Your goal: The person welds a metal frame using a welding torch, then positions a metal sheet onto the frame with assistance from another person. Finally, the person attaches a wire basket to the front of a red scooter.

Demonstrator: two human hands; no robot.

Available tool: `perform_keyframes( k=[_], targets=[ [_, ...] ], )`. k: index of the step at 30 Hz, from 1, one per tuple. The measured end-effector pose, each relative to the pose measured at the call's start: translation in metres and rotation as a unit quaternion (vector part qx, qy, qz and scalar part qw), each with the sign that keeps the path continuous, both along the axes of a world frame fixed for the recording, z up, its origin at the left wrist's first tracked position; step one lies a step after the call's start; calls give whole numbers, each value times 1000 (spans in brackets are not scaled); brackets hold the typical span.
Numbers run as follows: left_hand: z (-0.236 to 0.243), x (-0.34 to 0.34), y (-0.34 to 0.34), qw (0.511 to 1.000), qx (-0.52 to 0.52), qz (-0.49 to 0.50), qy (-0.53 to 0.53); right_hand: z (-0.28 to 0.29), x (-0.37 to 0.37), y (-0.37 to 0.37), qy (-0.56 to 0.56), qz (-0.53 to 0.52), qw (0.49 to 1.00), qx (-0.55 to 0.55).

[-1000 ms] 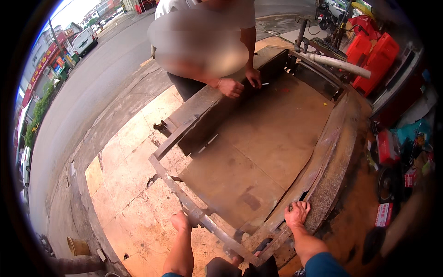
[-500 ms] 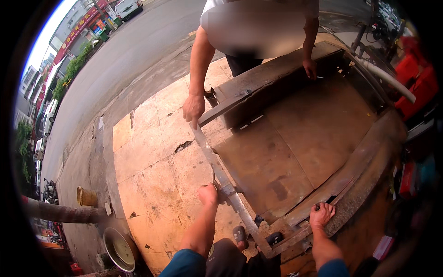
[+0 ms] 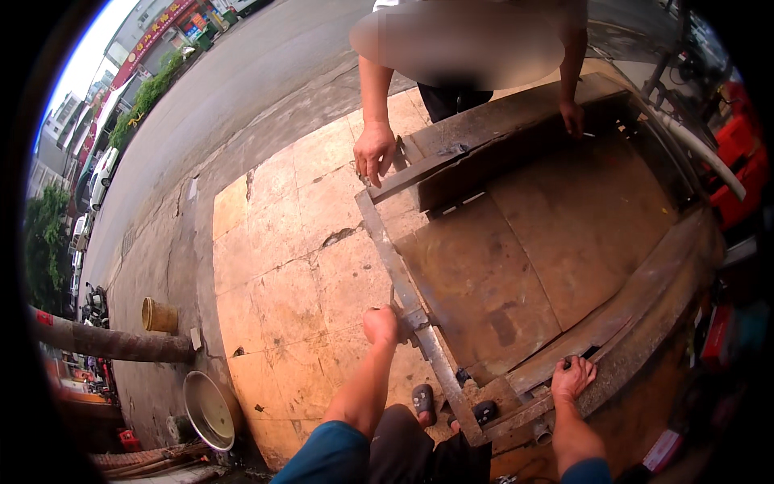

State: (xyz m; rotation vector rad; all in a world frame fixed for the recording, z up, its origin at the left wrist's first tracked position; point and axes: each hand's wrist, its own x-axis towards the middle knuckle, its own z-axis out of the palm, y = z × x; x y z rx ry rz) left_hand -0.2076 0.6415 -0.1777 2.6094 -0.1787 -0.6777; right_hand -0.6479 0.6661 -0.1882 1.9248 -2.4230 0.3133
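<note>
A rusty metal frame [image 3: 388, 253] with a brown sheet panel [image 3: 597, 210] in it lies before me. My left hand [image 3: 380, 325] is closed on the frame's left rail, beside a small bracket. My right hand [image 3: 572, 375] has its fingers curled over the curved near-right side [image 3: 629, 310]. Across the frame stands a co-worker, their face blurred. Their one hand [image 3: 375, 149] is at the far-left corner, fingers bent downward; their other hand [image 3: 572, 117] is by the far rail with a thin white item at the fingers. My sandalled feet [image 3: 423, 403] show below the frame.
A yellowish bucket [image 3: 160, 315], a dark post [image 3: 121, 345] and a metal basin [image 3: 211, 410] stand at left. Red plastic barriers [image 3: 734, 153] and a pale pipe [image 3: 701, 149] are at right. A tiled pavement [image 3: 274, 274] borders a road [image 3: 218, 73] with parked cars.
The view has swung, shifting the frame rightward in the picture. The co-worker's hand moved out to the far-left corner, then lifted slightly. My hands stay on the frame.
</note>
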Motion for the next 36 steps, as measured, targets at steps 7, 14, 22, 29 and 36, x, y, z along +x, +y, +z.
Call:
perform_keyframes(
  k=[7, 14, 22, 29, 36],
  targets=[
    [-16, 2, 2, 1000, -18, -3, -20, -4, -3, 0, -5, 9, 1000, -9],
    [-19, 4, 3, 1000, 1, -28, -3, 0, -2, -1, -13, 3, 1000, -12],
    [-14, 3, 1, 1000, 4, -28, 7, 1, -2, -1, 2, 8, 1000, -17],
    [-15, 3, 3, 999, -43, -22, -16, 1, -1, -1, -5, 3, 1000, -23],
    [-9, 3, 1, 1000, -8, -20, 16, 3, -1, -2, -4, -2, 1000, 8]
  ],
)
